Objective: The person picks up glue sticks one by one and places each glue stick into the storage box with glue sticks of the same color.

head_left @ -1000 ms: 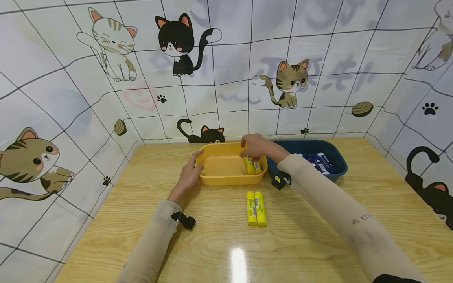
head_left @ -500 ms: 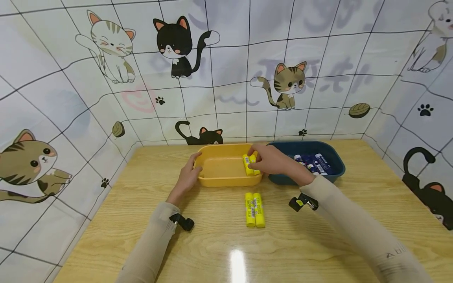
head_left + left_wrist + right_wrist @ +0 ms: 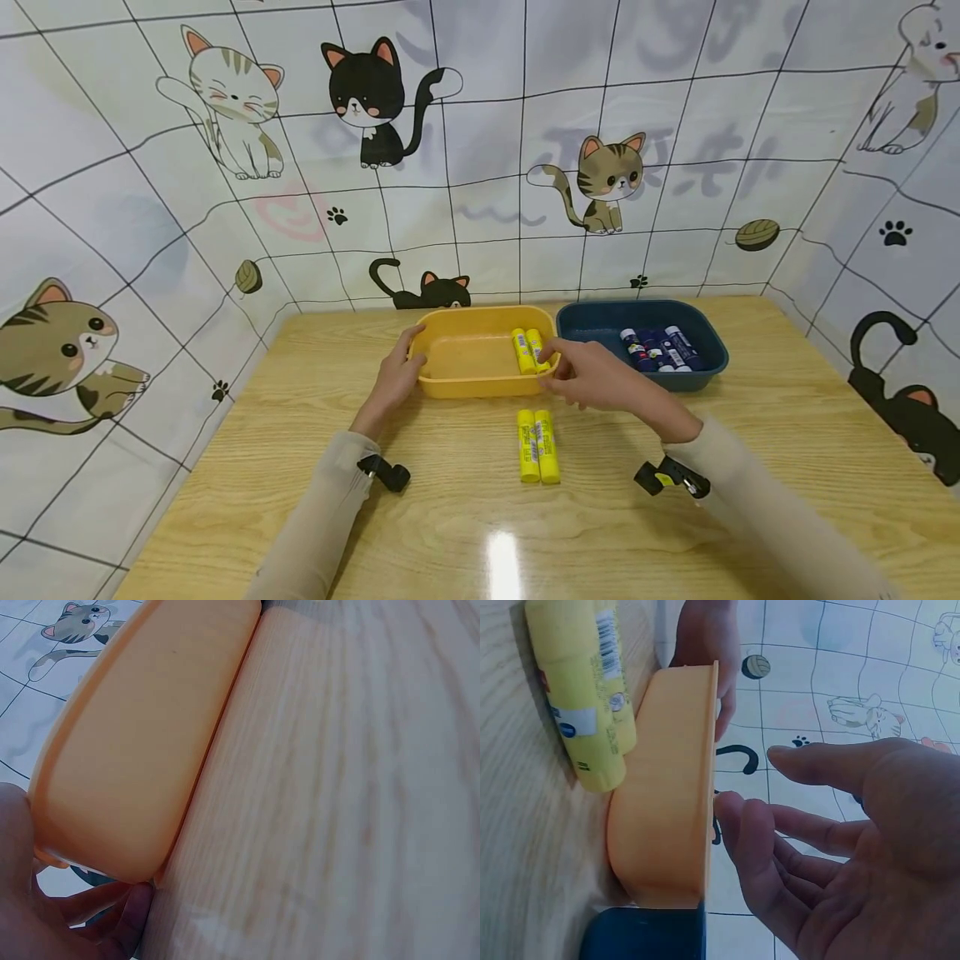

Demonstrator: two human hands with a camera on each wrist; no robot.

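My left hand (image 3: 396, 375) holds the left end of a yellow plastic bin (image 3: 480, 387), its thumb and fingers around the corner in the left wrist view. Two yellow glue sticks (image 3: 522, 352) lie side by side inside, at the bin's right end. My right hand (image 3: 600, 379) hovers by the front right corner of that bin, fingers loosely bent; the right wrist view shows a gap between thumb and fingers with nothing held. Another pair of yellow glue sticks (image 3: 538, 447) lies on the table in front of the bin.
A dark blue bin (image 3: 684, 382) stands against the yellow bin's right side. Several navy glue sticks (image 3: 681, 343) with white caps lie in it. Behind the wooden table (image 3: 315, 358) rises a cat-print wall covering (image 3: 495, 150).
My right hand has come out of the yellow bin, back toward me and to the right, leaving the two glue sticks lying inside. The left hand stays on the bin's left end.
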